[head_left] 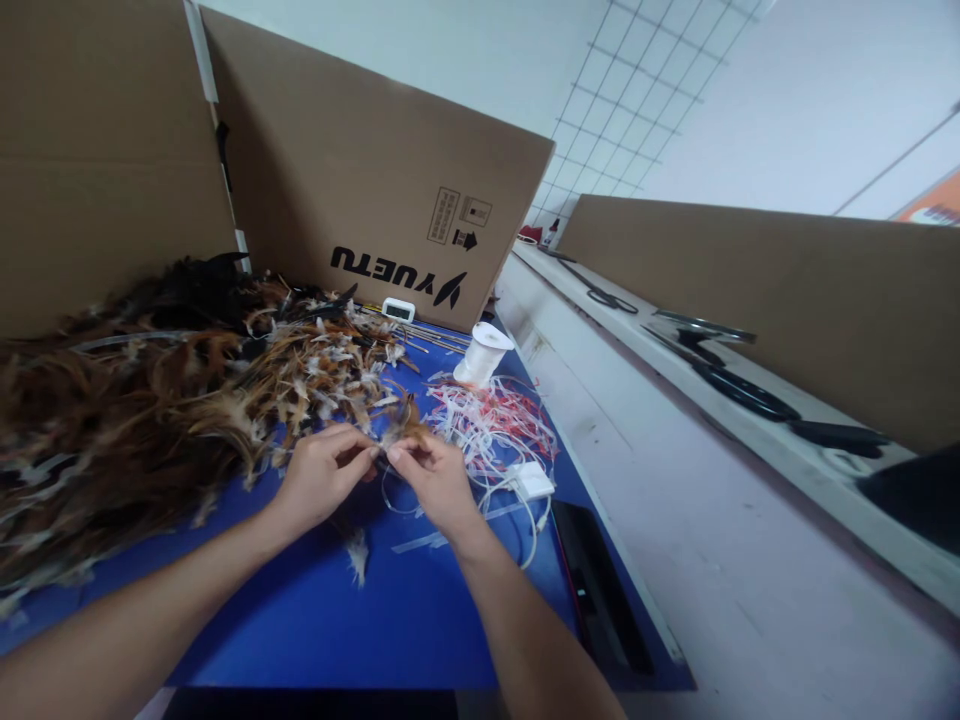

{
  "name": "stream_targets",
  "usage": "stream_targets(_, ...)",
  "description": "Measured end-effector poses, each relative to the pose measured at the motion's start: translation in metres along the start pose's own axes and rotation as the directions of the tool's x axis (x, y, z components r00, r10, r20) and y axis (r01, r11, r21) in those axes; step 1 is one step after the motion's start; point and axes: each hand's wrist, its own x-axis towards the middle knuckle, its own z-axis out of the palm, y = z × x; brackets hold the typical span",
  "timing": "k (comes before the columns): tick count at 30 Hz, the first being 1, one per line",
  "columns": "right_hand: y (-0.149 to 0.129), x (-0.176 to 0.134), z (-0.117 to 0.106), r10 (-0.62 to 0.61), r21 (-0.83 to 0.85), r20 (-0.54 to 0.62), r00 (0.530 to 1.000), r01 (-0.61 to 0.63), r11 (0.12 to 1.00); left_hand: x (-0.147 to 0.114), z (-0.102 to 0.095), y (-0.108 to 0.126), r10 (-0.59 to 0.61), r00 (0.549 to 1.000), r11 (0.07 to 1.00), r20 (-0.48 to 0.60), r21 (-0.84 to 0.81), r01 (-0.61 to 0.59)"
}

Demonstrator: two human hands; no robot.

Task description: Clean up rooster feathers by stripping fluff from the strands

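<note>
Nearest my view: bare blue tabletop (322, 630), both forearms reaching in over it. Dark flat slab (600, 585) lies along the right edge. One loose feather (358, 555) rests on the blue just this side of the hands. Right hand (439, 485): thumb and forefinger pinched on a small brown feather tuft (409, 422), which sits at the meeting of the two hands and points away from me. Left hand (326, 475): thumb and forefinger closed in a pinch at the tuft's near end; exact contact too small for me to read. Thin pale loop (390, 500) below the fingertips. To the left I log a broad heap of brown, black and whitish feathers (165, 400). To the right, a white box (531, 480) with cable, near a tangle of red and white strips (517, 415); beyond them, a white spool (487, 352), tilted. Farther back: thin sticks (439, 342), small white display unit (398, 310), then printed cardboard (360, 160) standing as a wall.
</note>
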Motion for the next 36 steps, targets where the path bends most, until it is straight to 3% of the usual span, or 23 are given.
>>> stream_targets(6,-0.001,-0.003,0.014,0.041,0.065,-0.1,0.994,-0.035,0.997,-0.005,0.003,0.004,0.159,0.985,0.98,-0.062,0.133,-0.15)
stream_targets(10,-0.002,-0.002,0.016,0.117,0.11,-0.144,0.983,-0.102,0.989,-0.006,0.004,0.001,0.197,0.979,0.976,-0.046,0.102,-0.191)
stream_targets(16,-0.004,0.001,0.008,0.138,0.173,-0.148,0.979,-0.112,0.979,-0.001,0.002,0.001,0.11,0.994,0.989,-0.022,-0.099,-0.111)
stream_targets(24,-0.006,0.001,0.004,0.181,0.222,-0.108,0.978,-0.154,0.963,-0.002,0.001,0.0,-0.002,1.0,0.987,-0.011,-0.158,0.0)
stream_targets(27,-0.006,0.001,0.004,0.193,0.222,-0.091,0.977,-0.169,0.96,-0.002,0.0,-0.002,0.123,0.99,0.992,-0.065,-0.029,-0.125)
stream_targets(31,-0.007,0.001,0.004,0.198,0.218,-0.06,0.978,-0.181,0.959,0.0,-0.005,-0.002,0.295,0.955,0.952,-0.02,0.093,-0.292)
stream_targets(33,-0.008,0.001,0.004,0.205,0.207,-0.043,0.978,-0.192,0.959,0.001,-0.008,0.0,0.263,0.965,0.961,-0.008,0.092,-0.261)
stream_targets(36,-0.011,0.0,0.004,0.22,0.19,-0.009,0.975,-0.214,0.958,0.003,-0.008,0.002,0.086,0.996,0.996,0.025,-0.04,-0.085)
